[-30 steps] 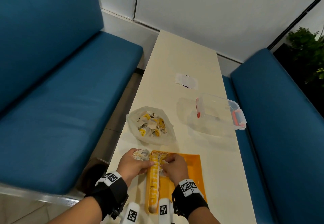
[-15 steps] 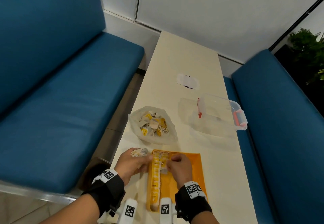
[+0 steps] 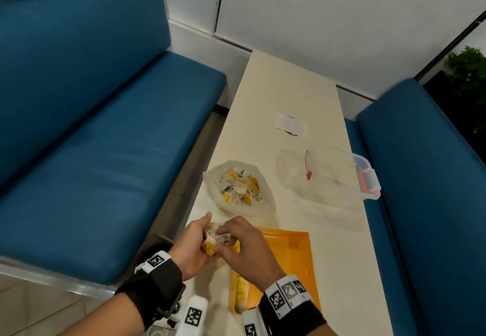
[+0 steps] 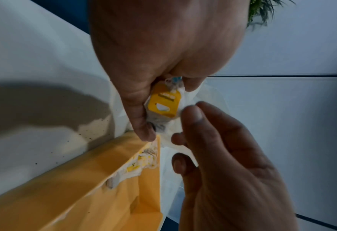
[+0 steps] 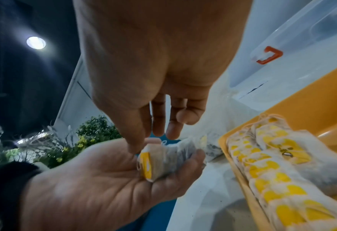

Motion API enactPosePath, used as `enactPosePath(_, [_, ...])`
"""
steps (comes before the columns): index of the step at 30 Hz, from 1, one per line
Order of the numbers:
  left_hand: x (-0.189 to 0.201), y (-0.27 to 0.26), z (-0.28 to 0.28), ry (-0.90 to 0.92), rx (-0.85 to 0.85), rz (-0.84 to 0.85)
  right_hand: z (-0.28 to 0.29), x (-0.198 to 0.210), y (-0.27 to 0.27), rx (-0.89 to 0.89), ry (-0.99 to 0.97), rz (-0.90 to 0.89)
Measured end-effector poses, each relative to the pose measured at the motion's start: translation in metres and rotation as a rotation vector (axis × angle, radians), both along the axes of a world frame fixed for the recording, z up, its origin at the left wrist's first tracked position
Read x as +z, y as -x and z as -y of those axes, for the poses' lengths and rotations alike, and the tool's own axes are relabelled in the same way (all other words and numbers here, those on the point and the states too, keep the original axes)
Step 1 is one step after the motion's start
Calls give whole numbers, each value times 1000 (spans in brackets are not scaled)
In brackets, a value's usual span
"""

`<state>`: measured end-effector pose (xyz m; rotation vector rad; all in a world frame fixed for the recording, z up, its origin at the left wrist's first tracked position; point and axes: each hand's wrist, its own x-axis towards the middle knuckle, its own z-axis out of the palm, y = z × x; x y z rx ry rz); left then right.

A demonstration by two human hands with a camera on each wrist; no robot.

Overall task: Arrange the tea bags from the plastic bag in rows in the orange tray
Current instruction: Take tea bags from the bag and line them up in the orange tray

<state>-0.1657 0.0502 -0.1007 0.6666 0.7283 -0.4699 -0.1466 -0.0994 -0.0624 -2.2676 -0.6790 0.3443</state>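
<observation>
My left hand (image 3: pixel 202 233) is held palm up at the tray's near-left corner and grips a small stack of tea bags (image 3: pixel 214 237) with yellow tags (image 4: pixel 163 104). My right hand (image 3: pixel 223 242) reaches across to it, and its thumb and fingertips (image 5: pixel 159 129) pinch the end tea bag (image 5: pixel 153 154) of that stack. The orange tray (image 3: pixel 289 254) lies under the right wrist, with one row of tea bags (image 5: pixel 270 171) along its left wall. Just beyond the hands sits the open plastic bag (image 3: pixel 238 188) with several more tea bags.
A clear plastic box (image 3: pixel 342 172) with red clips stands to the right of the bag. A white paper slip (image 3: pixel 290 125) lies farther up the narrow cream table (image 3: pixel 284 85). Blue benches (image 3: pixel 105 138) flank the table on both sides.
My right hand has left the row in the tray and moved left to the stack in my left hand. The left hand has lifted slightly toward it.
</observation>
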Motion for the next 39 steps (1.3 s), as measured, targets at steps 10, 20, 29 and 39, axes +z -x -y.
enactPosePath(10, [16, -1, -7, -23, -45, 36, -3, 4, 2, -15, -18, -35])
enactPosePath(20, [6, -2, -7, -49, -78, 38, 23, 7, -7, -291, -108, -133])
enactPosePath(29, [-4, 0, -6, -205, -89, 34, 81, 0, -20, -473, -185, -362])
enactPosePath(39, [-15, -1, 8, -413, -167, 128, 108, -46, -17, -413, -45, -574])
